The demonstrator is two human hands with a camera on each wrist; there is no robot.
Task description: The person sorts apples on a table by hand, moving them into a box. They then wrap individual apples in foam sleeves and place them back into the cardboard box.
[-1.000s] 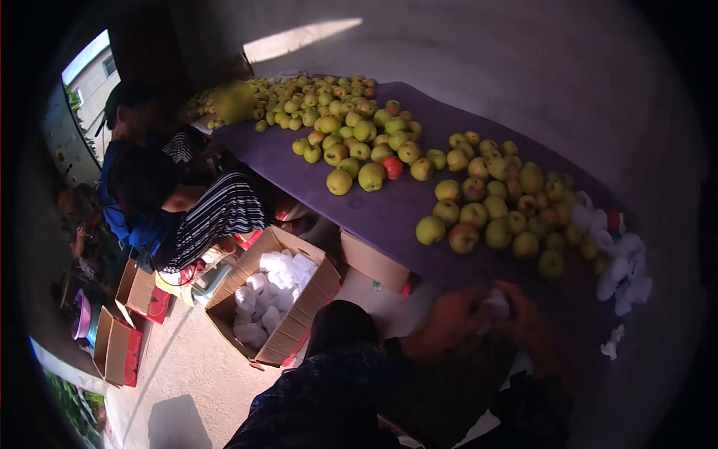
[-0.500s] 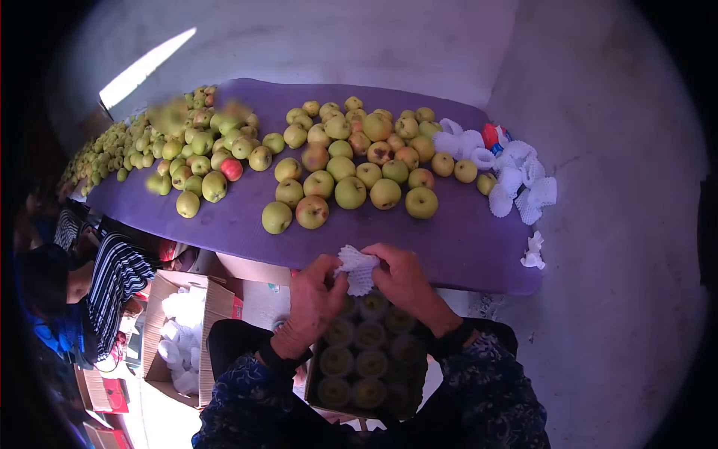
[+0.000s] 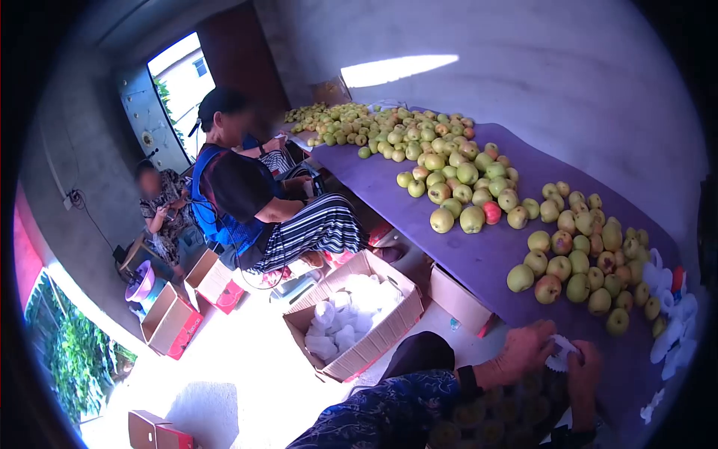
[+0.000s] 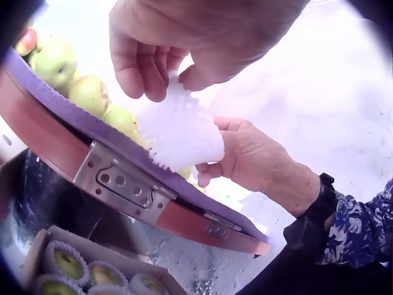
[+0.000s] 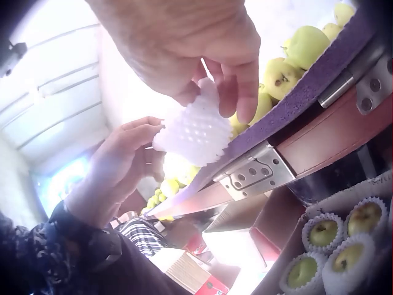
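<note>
Both hands hold one white foam net sleeve (image 3: 559,353) between them at the table's front edge. My left hand (image 3: 523,350) pinches one side of it, and my right hand (image 3: 585,378) the other. In the left wrist view the left hand (image 4: 202,37) grips the top of the foam net (image 4: 181,129), while the right hand (image 4: 255,153) holds its lower edge. The right wrist view shows the net (image 5: 198,129) with no apple visible in it, the right hand (image 5: 190,49) above and the left hand (image 5: 116,166) at its side. Apples (image 3: 548,289) lie beyond on the purple table (image 3: 449,251).
Below the hands, a box holds apples in foam nets (image 5: 347,258). A carton of white nets (image 3: 359,322) stands on the floor at left. One person (image 3: 254,187) sits beside the table, another person (image 3: 161,206) farther back. More nets (image 3: 677,322) lie at the table's right end.
The head view has swung left since half a second ago, so the hands now appear at lower right. Both hands still hold the foam net.
</note>
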